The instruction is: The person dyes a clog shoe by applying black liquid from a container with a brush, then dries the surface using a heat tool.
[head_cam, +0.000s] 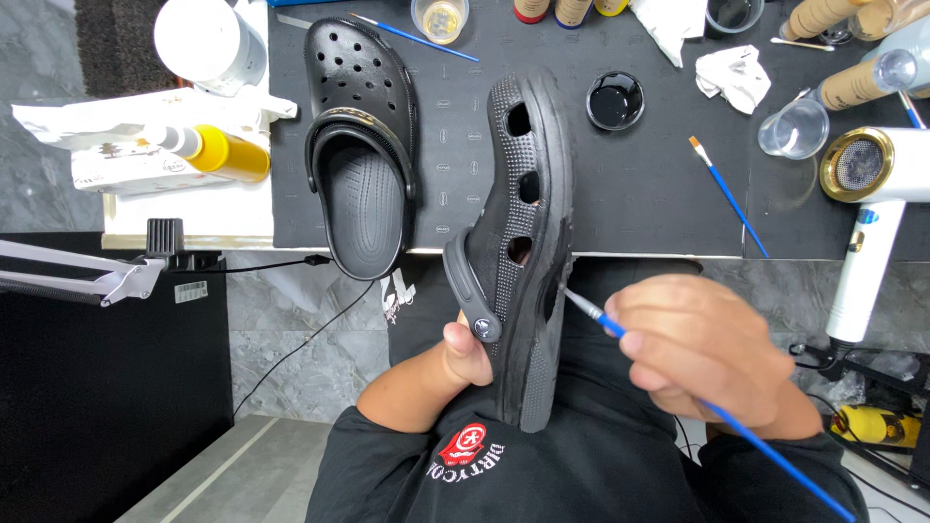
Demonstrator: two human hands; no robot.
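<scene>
Left hand (467,354) mostly hidden behind clog (518,242); paintbrush (712,407) tip against its sole.

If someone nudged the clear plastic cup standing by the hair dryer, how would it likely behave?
The clear plastic cup looks thin-walled and empty, so probably very light and easily tipped. Being round, it would likely roll once on its side, perhaps toward the hair dryer.
</scene>
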